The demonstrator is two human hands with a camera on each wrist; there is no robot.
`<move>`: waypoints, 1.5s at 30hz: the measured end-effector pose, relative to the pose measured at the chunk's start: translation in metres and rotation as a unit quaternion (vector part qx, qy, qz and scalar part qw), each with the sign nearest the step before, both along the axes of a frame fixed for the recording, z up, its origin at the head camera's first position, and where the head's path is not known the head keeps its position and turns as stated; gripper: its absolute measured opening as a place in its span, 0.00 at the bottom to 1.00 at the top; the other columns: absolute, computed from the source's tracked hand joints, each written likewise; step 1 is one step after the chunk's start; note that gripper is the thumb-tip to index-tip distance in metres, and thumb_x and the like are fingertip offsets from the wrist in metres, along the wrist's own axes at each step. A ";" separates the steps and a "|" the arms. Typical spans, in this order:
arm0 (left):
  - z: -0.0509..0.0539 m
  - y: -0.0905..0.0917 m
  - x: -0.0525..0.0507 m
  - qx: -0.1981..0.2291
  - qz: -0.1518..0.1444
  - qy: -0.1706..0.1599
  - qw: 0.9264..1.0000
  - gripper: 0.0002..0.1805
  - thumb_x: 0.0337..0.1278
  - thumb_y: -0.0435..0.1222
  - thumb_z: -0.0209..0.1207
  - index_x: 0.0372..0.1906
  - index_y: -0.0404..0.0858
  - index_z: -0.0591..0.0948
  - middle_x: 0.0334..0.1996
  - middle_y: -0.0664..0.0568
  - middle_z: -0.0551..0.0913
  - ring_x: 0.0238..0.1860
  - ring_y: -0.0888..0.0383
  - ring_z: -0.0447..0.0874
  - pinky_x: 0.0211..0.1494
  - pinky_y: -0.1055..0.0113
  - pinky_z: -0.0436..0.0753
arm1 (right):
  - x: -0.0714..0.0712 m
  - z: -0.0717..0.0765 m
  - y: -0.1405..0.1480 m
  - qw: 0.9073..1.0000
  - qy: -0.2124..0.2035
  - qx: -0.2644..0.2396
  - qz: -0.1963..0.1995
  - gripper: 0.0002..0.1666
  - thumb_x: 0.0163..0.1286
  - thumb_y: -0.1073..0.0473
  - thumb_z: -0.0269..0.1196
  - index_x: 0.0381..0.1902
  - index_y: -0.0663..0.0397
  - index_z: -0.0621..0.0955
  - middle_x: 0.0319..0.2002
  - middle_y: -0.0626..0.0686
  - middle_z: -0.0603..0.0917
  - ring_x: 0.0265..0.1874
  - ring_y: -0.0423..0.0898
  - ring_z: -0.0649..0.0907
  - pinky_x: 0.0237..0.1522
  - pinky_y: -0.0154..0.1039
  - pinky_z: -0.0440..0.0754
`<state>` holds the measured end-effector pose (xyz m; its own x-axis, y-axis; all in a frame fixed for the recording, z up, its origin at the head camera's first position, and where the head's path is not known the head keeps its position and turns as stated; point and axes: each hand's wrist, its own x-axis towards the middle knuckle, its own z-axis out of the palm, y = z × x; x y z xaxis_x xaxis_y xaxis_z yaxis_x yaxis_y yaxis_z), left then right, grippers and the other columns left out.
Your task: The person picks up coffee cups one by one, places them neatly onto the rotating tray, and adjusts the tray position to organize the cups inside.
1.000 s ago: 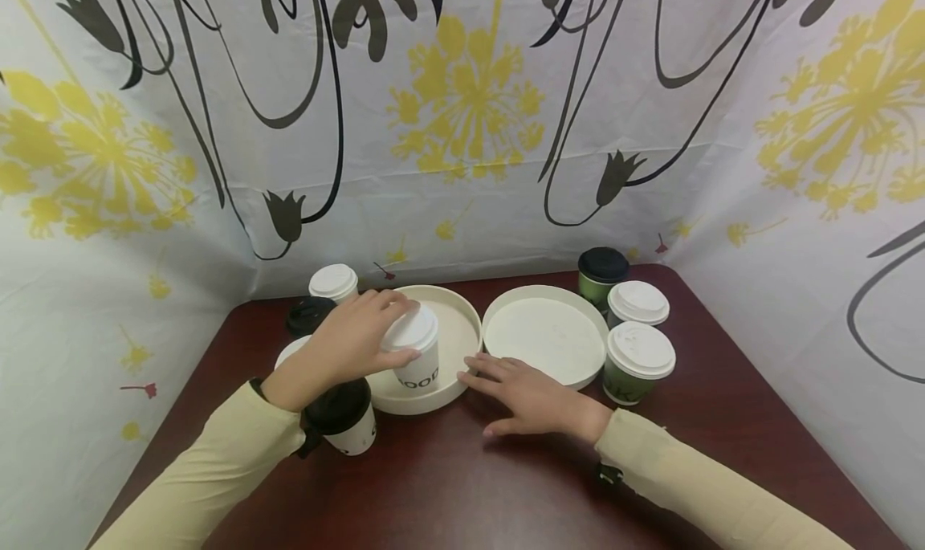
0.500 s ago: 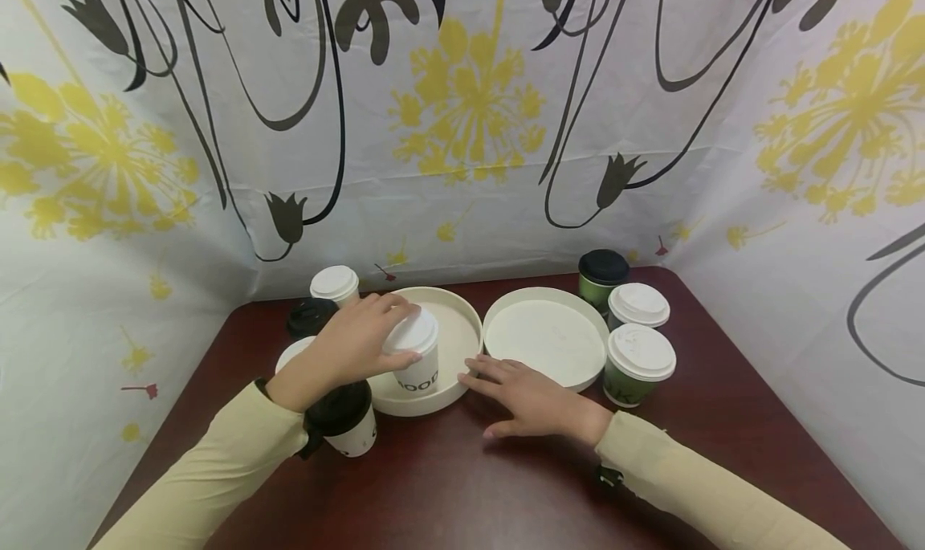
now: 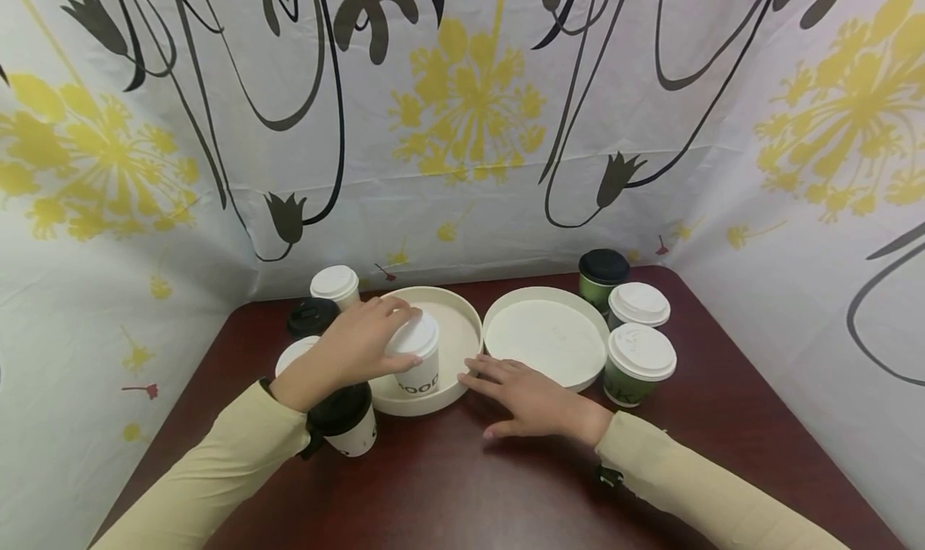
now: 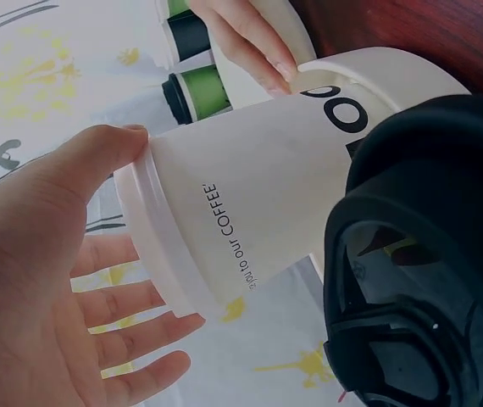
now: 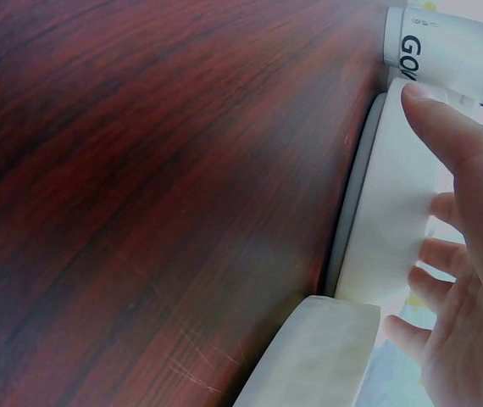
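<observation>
A white paper coffee cup [image 3: 419, 369] with a white lid stands upright inside the left round tray [image 3: 412, 405]. My left hand [image 3: 359, 341] holds it around the lid from the left; in the left wrist view the thumb lies on the lid's rim, with the other fingers spread along the opposite side. My right hand [image 3: 531, 401] is palm down where the left tray meets the right round tray [image 3: 545, 337]. Its fingers are extended, the fingertips at the left tray's rim, and it grips nothing. Lettering shows on the cup [image 4: 250, 195].
Left of the trays stand a black-lidded cup [image 3: 352, 433], another black lid [image 3: 312, 317] and white-lidded cups, one at the back [image 3: 336, 283]. On the right are a black-lidded green cup [image 3: 598, 281], a white-lidded cup [image 3: 639, 303] and a green cup [image 3: 627, 381]. Patterned cloth encloses the table.
Almost nothing differs. The left hand has shifted very slightly on the cup's lid, and the view has moved a little. The right hand stays in place.
</observation>
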<state>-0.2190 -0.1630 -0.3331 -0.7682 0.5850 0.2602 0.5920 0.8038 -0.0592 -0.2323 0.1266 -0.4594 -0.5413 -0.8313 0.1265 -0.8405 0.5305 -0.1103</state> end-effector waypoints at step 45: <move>-0.014 0.004 -0.002 -0.026 0.006 -0.028 0.999 0.36 0.51 0.57 0.66 0.61 0.41 0.77 0.56 0.45 0.81 0.55 0.44 0.81 0.59 0.50 0.79 | -0.001 0.001 0.000 1.000 -0.006 0.001 0.000 0.53 0.60 0.31 0.65 0.77 0.40 0.60 0.78 0.53 0.60 0.78 0.54 0.60 0.73 0.56 0.66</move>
